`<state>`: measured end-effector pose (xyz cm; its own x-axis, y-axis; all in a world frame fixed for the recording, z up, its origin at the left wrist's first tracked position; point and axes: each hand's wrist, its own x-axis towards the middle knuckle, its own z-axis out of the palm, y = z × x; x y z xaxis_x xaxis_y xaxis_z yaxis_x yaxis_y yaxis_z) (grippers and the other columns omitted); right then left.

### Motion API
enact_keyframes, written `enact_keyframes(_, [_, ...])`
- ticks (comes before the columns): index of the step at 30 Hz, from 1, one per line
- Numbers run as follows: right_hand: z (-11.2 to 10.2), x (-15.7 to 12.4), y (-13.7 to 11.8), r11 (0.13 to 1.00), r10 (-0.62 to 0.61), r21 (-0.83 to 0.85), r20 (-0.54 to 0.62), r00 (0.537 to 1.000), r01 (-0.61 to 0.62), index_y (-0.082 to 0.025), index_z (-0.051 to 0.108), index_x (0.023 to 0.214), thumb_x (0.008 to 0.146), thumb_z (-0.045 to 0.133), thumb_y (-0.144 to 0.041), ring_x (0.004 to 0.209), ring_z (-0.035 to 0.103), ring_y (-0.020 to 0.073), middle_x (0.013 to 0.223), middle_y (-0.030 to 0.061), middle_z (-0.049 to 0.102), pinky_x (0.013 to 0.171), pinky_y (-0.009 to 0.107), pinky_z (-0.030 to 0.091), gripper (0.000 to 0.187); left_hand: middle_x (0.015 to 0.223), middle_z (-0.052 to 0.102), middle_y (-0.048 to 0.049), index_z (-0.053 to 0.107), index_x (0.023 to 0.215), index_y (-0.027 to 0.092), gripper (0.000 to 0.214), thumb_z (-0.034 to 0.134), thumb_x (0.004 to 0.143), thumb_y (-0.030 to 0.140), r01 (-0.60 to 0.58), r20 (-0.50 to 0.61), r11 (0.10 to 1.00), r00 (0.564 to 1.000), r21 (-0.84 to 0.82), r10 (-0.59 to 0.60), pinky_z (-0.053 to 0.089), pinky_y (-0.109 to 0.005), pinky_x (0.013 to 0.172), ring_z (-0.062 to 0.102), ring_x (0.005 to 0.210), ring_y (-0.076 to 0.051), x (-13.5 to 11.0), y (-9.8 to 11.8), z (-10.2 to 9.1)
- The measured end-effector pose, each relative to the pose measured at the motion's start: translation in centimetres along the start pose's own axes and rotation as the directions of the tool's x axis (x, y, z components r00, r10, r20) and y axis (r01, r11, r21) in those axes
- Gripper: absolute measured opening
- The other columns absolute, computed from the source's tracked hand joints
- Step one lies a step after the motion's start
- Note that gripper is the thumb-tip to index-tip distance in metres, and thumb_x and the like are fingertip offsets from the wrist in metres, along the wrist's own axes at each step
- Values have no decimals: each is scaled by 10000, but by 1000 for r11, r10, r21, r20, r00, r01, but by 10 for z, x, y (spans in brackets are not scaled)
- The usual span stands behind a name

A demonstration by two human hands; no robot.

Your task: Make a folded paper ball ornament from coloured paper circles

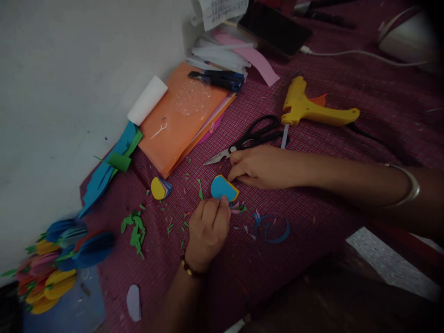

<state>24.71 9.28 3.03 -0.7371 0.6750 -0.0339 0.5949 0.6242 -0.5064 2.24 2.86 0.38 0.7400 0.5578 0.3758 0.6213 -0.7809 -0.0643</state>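
Note:
Rounded paper cutouts (222, 187), blue on top with yellow showing beneath, are between my two hands. My left hand (210, 226) is closed, with thumb and finger pinching their lower edge. Curled fingers of my right hand (258, 166) come up to the upper right edge of the cutouts; what they grip, if anything, is hidden. Just behind the right hand lie black-handled scissors (248, 138), blades pointing left. A small stack of cutouts (159, 188), yellow on top, sits to the left. Green paper scraps (135, 231) and tiny snippets are scattered around.
A yellow glue gun (301, 108) lies at right, its cord trailing. Behind are an orange paper stack (183, 111), a cutter (222, 79), a phone (274, 27) and a white roll (147, 101). Colourful paper ornaments (58, 263) sit lower left; a lilac cutout (133, 303) lies in front.

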Motion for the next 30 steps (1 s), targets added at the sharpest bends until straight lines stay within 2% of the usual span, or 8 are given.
enact_keyframes(16, [1, 0, 1, 1000, 2, 31, 2, 1000, -2, -192, 725, 964, 889, 498, -140, 787, 555, 145, 915, 57, 627, 656, 256, 382, 245, 831, 594, -92, 575, 1108, 75, 277, 609, 833, 72, -30, 40, 999, 999, 13, 29, 462, -326, 677, 522, 763, -194, 1, 1, 0])
enact_keyframes(23, [4, 1, 3, 999, -22, -27, -24, 999, 21, -191, 726, 1005, 890, 504, -152, 810, 562, 159, 921, 67, 629, 668, 270, 380, 253, 807, 596, -86, 584, 1080, 94, 227, 580, 853, 87, -26, 53, 999, 998, 38, 24, 446, -327, 643, 539, 753, -197, 2, 4, -1])
enact_keyframes(30, [5, 1, 4, 1000, 11, -3, -15, 1000, -11, -221, 724, 1030, 899, 496, -172, 814, 564, 161, 947, 65, 617, 668, 268, 368, 268, 794, 591, -78, 590, 1069, 105, 212, 574, 858, 94, -22, 41, 999, 999, 39, 20, 435, -326, 648, 531, 737, -190, 3, 3, 1])
